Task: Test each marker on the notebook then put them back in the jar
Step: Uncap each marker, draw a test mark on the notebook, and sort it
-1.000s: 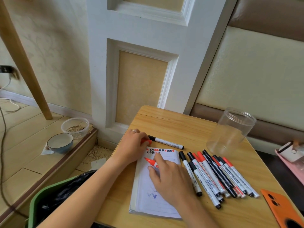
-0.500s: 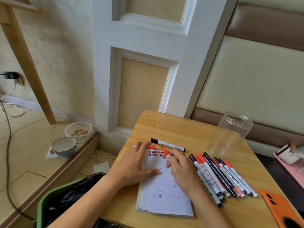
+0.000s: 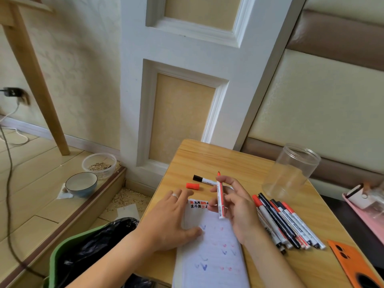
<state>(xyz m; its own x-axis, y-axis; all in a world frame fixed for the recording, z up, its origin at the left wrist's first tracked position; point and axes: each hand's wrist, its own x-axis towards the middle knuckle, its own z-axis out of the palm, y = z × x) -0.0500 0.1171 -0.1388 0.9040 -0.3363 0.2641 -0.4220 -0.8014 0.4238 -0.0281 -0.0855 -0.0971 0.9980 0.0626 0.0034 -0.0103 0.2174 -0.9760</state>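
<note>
My right hand (image 3: 239,208) holds an uncapped red marker (image 3: 220,196) upright above the notebook, tip pointing up. Its red cap (image 3: 192,185) lies on the table beyond my left hand (image 3: 170,221), which rests flat with straight fingers on the left edge of the notebook (image 3: 214,258). The page carries red and blue tick marks. A black-capped marker (image 3: 202,179) lies behind the cap. Several red and black markers (image 3: 286,223) lie in a row to the right. The clear plastic jar (image 3: 291,171) stands empty at the back right of the wooden table (image 3: 228,161).
An orange phone case (image 3: 353,265) lies at the table's front right corner. A pink tray (image 3: 365,202) sits off the right edge. Left of the table a green bin with a black bag (image 3: 87,248) stands on the floor, with a bowl (image 3: 81,184) and tub (image 3: 99,165) beyond.
My right hand lifted the red marker off the page and turned its tip upward. My left hand let go of the red cap, which now lies on the table, and flattened on the notebook.
</note>
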